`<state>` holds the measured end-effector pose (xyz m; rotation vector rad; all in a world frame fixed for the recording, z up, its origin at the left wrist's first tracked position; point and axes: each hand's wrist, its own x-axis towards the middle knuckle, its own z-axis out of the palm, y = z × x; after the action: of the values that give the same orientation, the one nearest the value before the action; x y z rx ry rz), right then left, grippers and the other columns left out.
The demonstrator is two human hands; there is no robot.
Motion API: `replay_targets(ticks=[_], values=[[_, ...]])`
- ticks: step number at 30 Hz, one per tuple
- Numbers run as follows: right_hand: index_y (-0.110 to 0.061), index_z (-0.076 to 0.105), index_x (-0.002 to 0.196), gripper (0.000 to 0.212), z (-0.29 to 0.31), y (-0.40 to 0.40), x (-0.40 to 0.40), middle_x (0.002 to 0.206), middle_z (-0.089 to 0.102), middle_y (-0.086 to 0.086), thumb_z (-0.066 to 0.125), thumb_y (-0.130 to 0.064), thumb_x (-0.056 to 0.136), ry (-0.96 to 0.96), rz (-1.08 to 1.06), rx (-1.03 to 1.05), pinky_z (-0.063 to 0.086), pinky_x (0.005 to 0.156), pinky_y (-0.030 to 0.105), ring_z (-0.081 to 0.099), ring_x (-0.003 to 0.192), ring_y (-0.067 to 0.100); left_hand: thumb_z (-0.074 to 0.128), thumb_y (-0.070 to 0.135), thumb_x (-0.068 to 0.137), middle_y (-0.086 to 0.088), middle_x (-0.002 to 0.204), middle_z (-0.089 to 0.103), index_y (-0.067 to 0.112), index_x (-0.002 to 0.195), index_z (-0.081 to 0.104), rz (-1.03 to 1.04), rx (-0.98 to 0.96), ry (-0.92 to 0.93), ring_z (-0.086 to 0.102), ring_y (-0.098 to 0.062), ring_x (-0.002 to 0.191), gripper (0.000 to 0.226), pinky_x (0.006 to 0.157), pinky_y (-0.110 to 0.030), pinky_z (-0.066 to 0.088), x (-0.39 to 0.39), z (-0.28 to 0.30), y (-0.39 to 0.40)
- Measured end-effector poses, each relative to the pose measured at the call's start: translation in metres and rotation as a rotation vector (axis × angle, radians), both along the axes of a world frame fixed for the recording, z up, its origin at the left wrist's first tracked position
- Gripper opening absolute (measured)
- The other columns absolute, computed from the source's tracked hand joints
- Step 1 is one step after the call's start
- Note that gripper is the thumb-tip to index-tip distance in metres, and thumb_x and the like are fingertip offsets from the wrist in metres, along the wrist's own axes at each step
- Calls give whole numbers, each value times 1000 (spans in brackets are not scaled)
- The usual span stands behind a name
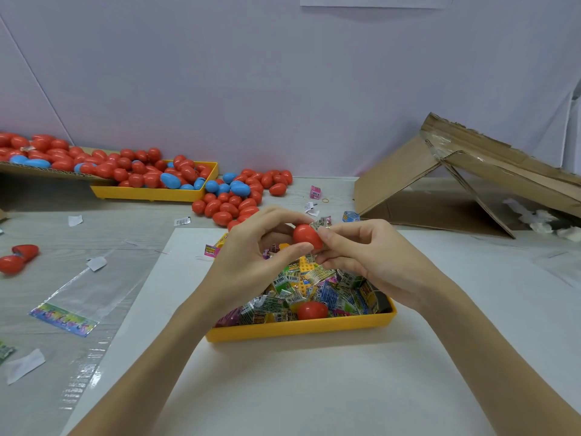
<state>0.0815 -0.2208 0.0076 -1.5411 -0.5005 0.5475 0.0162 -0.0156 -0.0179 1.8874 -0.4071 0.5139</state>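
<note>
- Nearest us, at the tabletop's near edge, a white sheet point(283, 388) carries a yellow tray point(298, 328) full of printed packets point(283, 302).
- Above that tray, our left grip point(251, 256) holds a red egg point(307, 236) between thumb and curled fingers.
- Our right grip point(371, 256) pinches a small packet point(320, 222) that touches the egg's far end.
- Loose eggs point(239, 199) heap toward the far edge, and torn cardboard point(440, 171) stands at the far right corner.
</note>
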Motion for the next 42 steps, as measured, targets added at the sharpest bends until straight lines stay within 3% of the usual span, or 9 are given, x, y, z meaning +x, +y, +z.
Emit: replay_targets(ticks=[7, 13, 17, 21, 25, 30, 37, 42], values=[[-3, 78, 112, 31, 4, -6, 3, 107, 78, 16, 76, -20, 86, 91, 49, 25, 59, 82, 20, 76, 101, 21, 76, 26, 87, 1, 113, 74, 15, 126, 69, 23, -71, 38, 74, -20, 105, 42, 85, -32, 62, -3, -1, -3], [2, 76, 113, 37, 3, -4, 3, 113, 76, 20, 79, -16, 81, 178, 68, 83, 60, 85, 23, 75, 108, 26, 77, 25, 87, 0, 111, 74, 12, 125, 69, 71, -38, -36, 73, -20, 103, 40, 88, -30, 60, -3, -3, -7], [0, 79, 107, 37, 2, 1, 0, 108, 77, 18, 80, -23, 78, 280, 72, 142, 60, 80, 21, 76, 101, 21, 76, 22, 87, 3, 108, 77, 15, 121, 70, 68, -171, -23, 73, -16, 105, 35, 91, -23, 56, -3, -4, -12], [-7, 80, 109, 35, 3, 5, -7, 113, 76, 19, 76, -32, 85, 255, 165, 131, 60, 84, 24, 75, 103, 24, 75, 26, 86, 2, 108, 78, 22, 116, 73, 36, -373, 71, 74, -14, 105, 31, 88, -20, 56, -3, 0, -16], [-5, 79, 110, 42, 11, 0, -4, 114, 76, 20, 71, -40, 88, 227, 125, 115, 60, 82, 26, 75, 104, 27, 75, 30, 85, 5, 108, 79, 33, 110, 76, 37, -434, 102, 73, -9, 105, 25, 87, -16, 54, -3, 2, -13], [0, 76, 112, 47, 14, -6, -1, 112, 76, 21, 74, -38, 84, 244, 45, 111, 61, 78, 25, 76, 105, 30, 75, 27, 84, 7, 111, 78, 29, 115, 73, 7, -383, 122, 73, -10, 107, 31, 88, -16, 54, -4, 3, -11], [-5, 80, 108, 29, 12, -6, -2, 108, 77, 22, 77, -26, 88, 159, 68, 49, 61, 80, 24, 76, 104, 30, 76, 22, 84, 2, 110, 78, 23, 118, 71, 42, -224, 55, 74, -14, 106, 35, 92, -26, 58, -4, -1, -14], [-7, 81, 108, 26, 9, -3, -3, 108, 77, 20, 75, -26, 90, 154, 88, 72, 61, 83, 25, 76, 105, 29, 76, 22, 86, -1, 113, 75, 15, 122, 70, 93, -118, -53, 72, -18, 106, 37, 93, -24, 56, -3, -4, -13]])
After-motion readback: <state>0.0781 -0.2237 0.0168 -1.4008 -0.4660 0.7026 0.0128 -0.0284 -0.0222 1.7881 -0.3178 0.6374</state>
